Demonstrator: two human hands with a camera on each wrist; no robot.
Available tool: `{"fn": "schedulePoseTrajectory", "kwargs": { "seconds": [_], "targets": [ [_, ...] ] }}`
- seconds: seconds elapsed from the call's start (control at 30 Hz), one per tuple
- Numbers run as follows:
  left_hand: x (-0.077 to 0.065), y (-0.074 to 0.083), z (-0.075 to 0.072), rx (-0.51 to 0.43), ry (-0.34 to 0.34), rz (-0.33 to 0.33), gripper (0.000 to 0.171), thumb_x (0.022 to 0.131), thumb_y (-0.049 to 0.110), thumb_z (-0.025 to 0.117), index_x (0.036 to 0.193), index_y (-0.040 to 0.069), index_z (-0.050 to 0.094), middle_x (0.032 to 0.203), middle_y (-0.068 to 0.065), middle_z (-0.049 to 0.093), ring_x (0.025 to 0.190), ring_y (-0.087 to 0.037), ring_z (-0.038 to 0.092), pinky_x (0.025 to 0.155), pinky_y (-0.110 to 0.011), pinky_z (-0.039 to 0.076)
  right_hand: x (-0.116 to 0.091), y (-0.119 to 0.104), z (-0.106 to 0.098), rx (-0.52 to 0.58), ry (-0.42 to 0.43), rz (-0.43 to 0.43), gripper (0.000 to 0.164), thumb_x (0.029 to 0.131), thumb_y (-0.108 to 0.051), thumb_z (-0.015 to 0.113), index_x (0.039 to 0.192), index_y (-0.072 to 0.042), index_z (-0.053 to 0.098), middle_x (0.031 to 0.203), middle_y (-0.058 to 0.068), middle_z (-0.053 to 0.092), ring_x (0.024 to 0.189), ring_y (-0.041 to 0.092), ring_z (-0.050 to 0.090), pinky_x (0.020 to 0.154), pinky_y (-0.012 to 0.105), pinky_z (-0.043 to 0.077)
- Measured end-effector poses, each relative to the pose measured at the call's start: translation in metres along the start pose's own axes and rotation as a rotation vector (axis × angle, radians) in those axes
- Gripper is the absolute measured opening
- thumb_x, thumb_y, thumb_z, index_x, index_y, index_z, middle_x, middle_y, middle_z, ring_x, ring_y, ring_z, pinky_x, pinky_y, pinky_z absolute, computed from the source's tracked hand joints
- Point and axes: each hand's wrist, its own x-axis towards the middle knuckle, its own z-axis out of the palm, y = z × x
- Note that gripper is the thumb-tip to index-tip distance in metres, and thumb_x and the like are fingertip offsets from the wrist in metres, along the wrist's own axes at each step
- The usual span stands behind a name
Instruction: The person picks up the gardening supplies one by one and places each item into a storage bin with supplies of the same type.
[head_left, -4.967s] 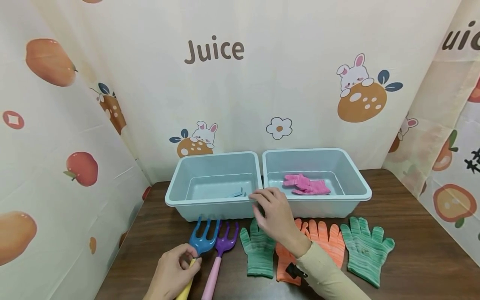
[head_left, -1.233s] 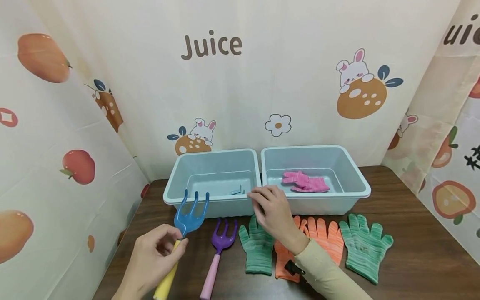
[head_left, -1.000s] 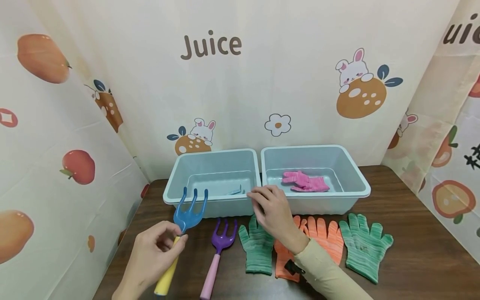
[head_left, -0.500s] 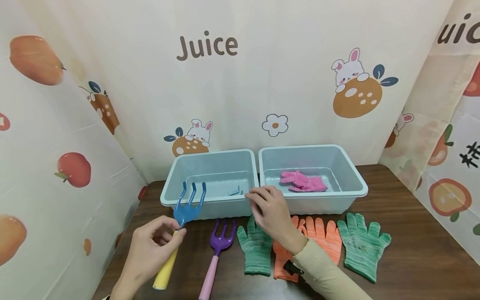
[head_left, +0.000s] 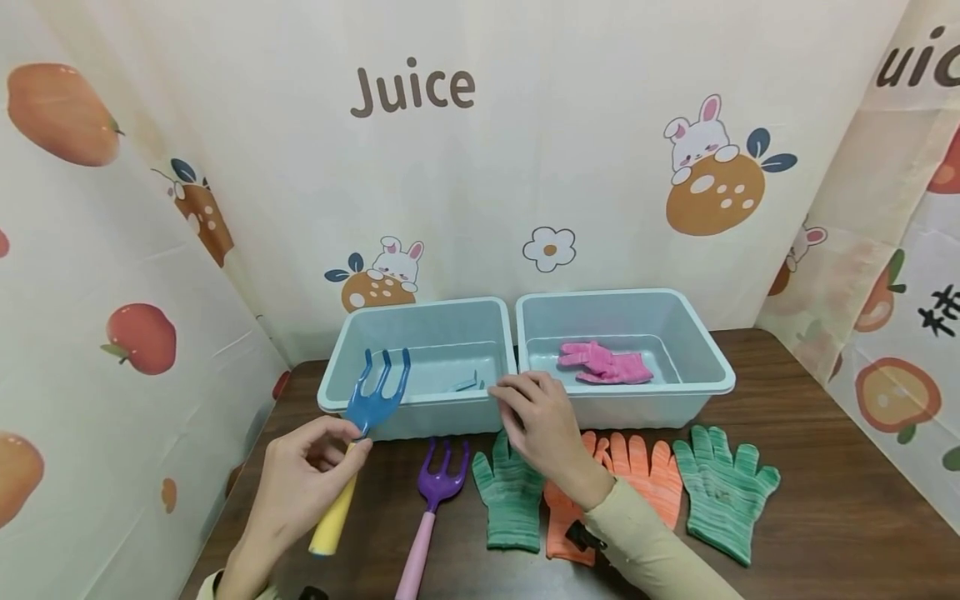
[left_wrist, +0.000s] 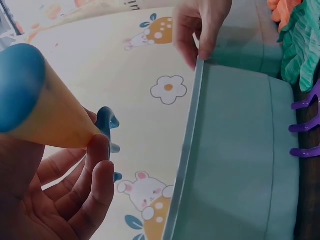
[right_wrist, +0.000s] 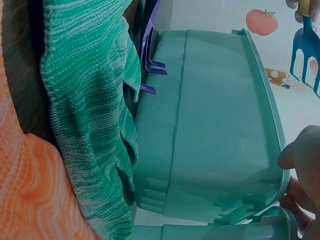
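My left hand pinches the yellow handle of a three-pronged garden hand rake near its blue head. The rake is raised, its prongs overlapping the left light-blue bin in the head view. Close to the left wrist camera, the handle's blue end cap points backward. My right hand grips the left bin's rim at its front right corner; in the right wrist view the thumb lies on one side of the rim, fingers on the other. A small pale-blue piece shows inside that bin.
A second bin stands alongside on the right, holding a pink glove. On the brown table lie a purple hand rake with a pink handle, a green glove, orange gloves and another green glove. Printed curtains surround the table.
My left hand has lifted the blue rake from beside the purple one, moved it left and raised it toward the left bin. The right hand has stayed at the rim.
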Motion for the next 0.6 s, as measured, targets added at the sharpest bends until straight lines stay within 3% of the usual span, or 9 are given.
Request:
{"fn": "schedulePoseTrajectory", "kwargs": {
  "seconds": [0.33, 0.6],
  "targets": [
    [0.010, -0.009, 0.007, 0.015, 0.049, -0.036, 0.013, 0.088, 0.009, 0.087, 0.096, 0.016, 0.079, 0.085, -0.001, 0.076, 0.058, -0.007, 0.067, 0.055, -0.023, 0.056, 0.001, 0.001, -0.002, -0.005, -0.011, 0.008, 0.020, 0.092, -0.006, 0.080, 0.111, -0.014, 0.082, 0.111, 0.005, 0.077, 0.103, 0.029, 0.066, 0.085, 0.047, 0.055],
    [0.013, -0.013, 0.011, 0.032, 0.089, -0.015, 0.010, 0.091, 0.011, 0.085, 0.100, 0.016, 0.083, 0.074, 0.000, 0.076, 0.058, -0.004, 0.065, 0.055, -0.018, 0.053, 0.000, 0.000, -0.001, -0.005, -0.011, 0.004, 0.021, 0.091, -0.007, 0.081, 0.111, -0.014, 0.081, 0.111, 0.005, 0.077, 0.103, 0.029, 0.066, 0.084, 0.047, 0.055]
  ]
}}
